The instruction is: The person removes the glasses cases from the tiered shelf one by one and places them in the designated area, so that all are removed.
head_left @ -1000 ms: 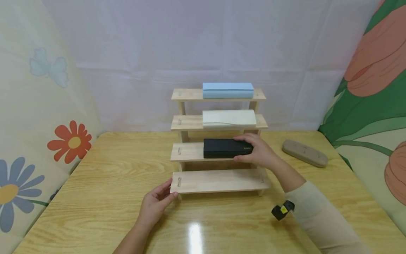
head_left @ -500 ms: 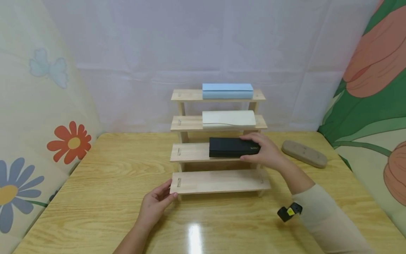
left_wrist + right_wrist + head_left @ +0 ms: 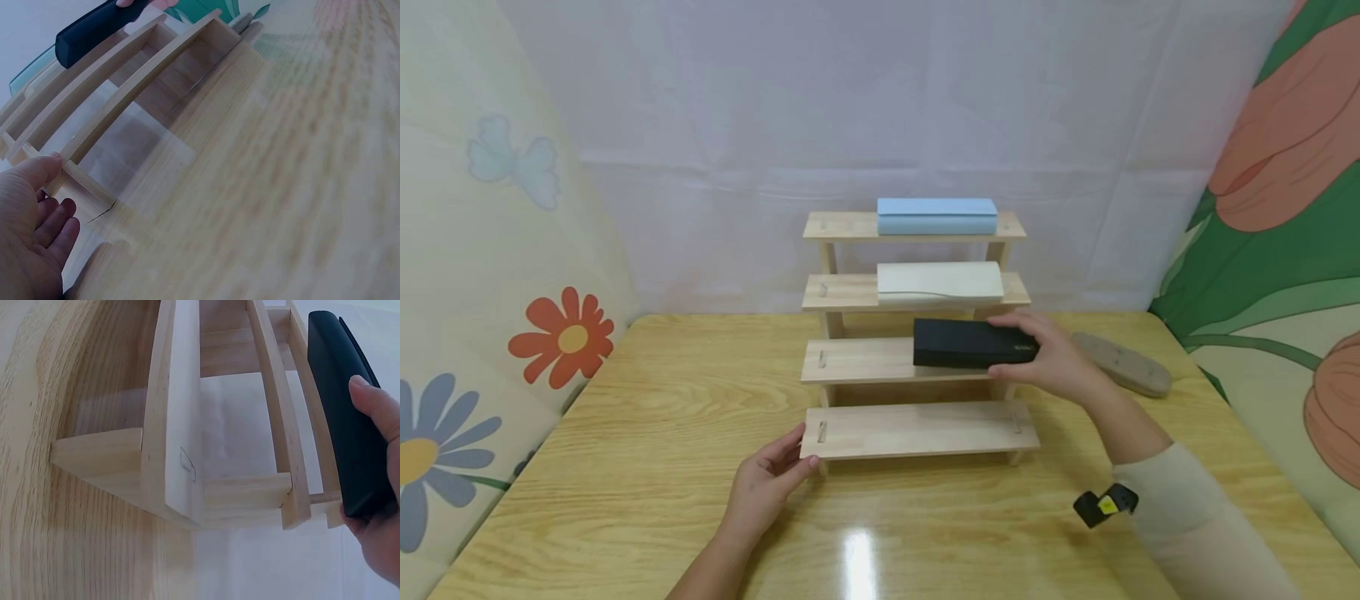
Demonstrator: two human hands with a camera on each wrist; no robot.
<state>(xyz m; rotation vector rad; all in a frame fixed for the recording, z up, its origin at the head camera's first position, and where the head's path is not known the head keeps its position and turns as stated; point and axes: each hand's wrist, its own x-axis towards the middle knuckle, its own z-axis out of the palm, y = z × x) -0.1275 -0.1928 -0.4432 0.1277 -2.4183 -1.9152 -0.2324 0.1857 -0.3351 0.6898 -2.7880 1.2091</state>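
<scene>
My right hand (image 3: 1056, 358) grips the right end of a black glasses case (image 3: 958, 343), thumb on its front and fingers over its back. In the right wrist view the black case (image 3: 344, 419) is held out from the shelf edges, tilted. It overlaps the second shelf from the bottom of a four-step wooden display stand (image 3: 865, 433) in the head view. At the left end of the stand's lowest shelf, my left hand (image 3: 767, 483) pinches the corner. The left wrist view shows that thumb on the shelf's edge, with the other fingers curled below.
A light blue glasses case (image 3: 936, 217) lies on the top shelf and a white glasses case (image 3: 940, 282) on the one below. Right of the stand, a taupe glasses case (image 3: 1123, 365) rests on the wooden table (image 3: 700, 375), partly behind the right hand. A white cloth (image 3: 737, 125) hangs behind.
My right hand has carried the black case rightward and slightly up from the second-lowest shelf. Now the hand covers part of the taupe case. My left hand keeps its hold on the stand.
</scene>
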